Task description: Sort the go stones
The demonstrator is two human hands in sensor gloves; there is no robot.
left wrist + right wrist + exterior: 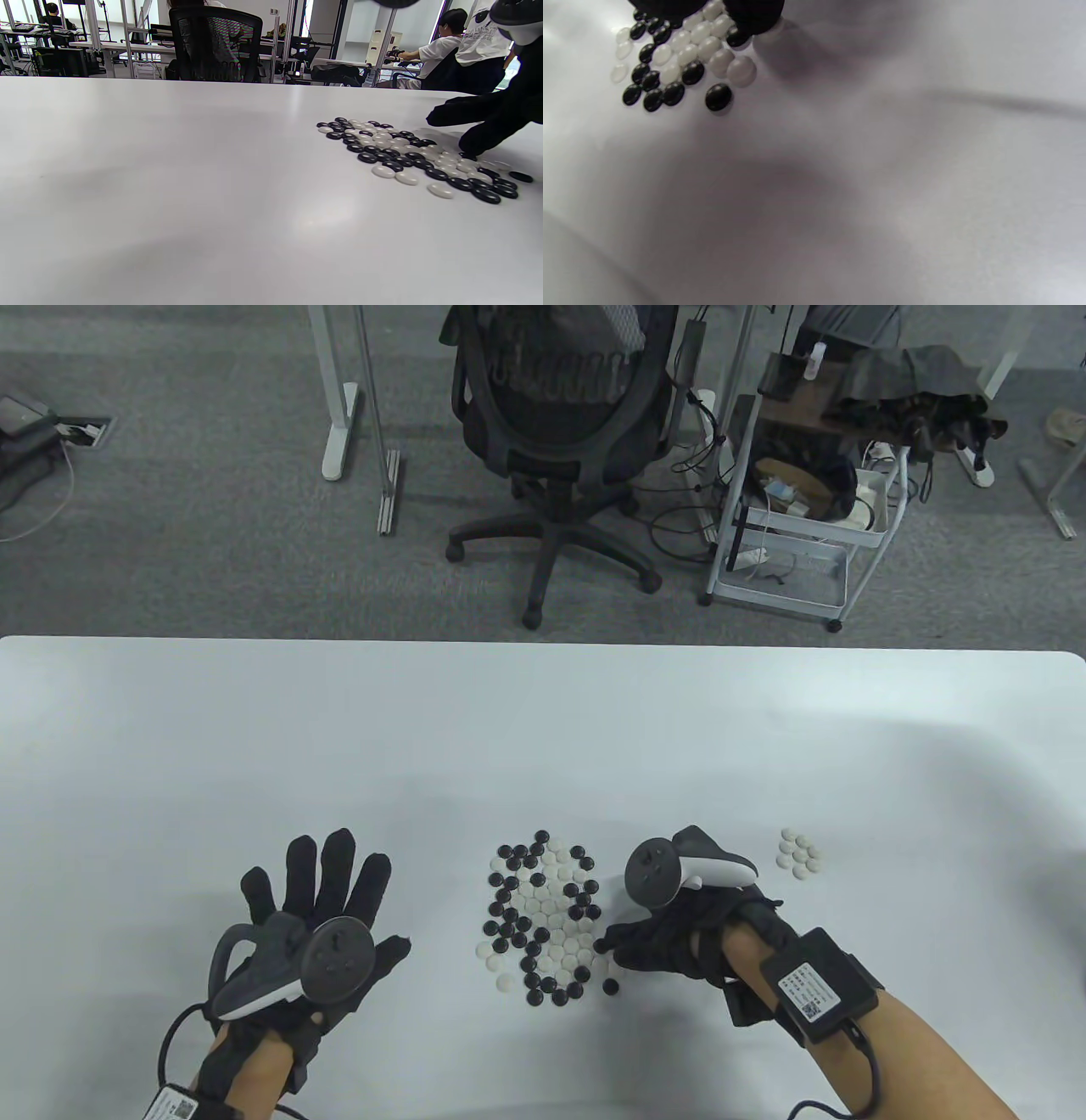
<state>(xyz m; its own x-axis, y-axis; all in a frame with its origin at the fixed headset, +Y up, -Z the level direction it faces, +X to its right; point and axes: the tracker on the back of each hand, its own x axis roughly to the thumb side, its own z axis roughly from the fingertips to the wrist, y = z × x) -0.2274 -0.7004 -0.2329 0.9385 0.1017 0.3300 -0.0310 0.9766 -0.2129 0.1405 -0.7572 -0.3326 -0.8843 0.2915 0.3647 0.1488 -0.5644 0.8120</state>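
Observation:
A mixed pile of black and white Go stones (543, 916) lies on the white table (543, 729), near the front. A small group of white stones (799, 850) sits apart, right of my right hand. My right hand (615, 950) reaches left to the pile's right edge; in the left wrist view one finger (471, 148) comes down on the edge stones while another points out above them. The right wrist view has my fingertips (755, 15) over a black stone (736, 37). A lone black stone (610, 984) lies just below them. My left hand (327, 891) rests flat, fingers spread, left of the pile.
Behind the table's far edge stand a black office chair (560, 432) and a white wire cart (797, 517). The left wrist view shows seated people (441, 46) at desks far behind. Bare table surface stretches behind and to the left of the pile.

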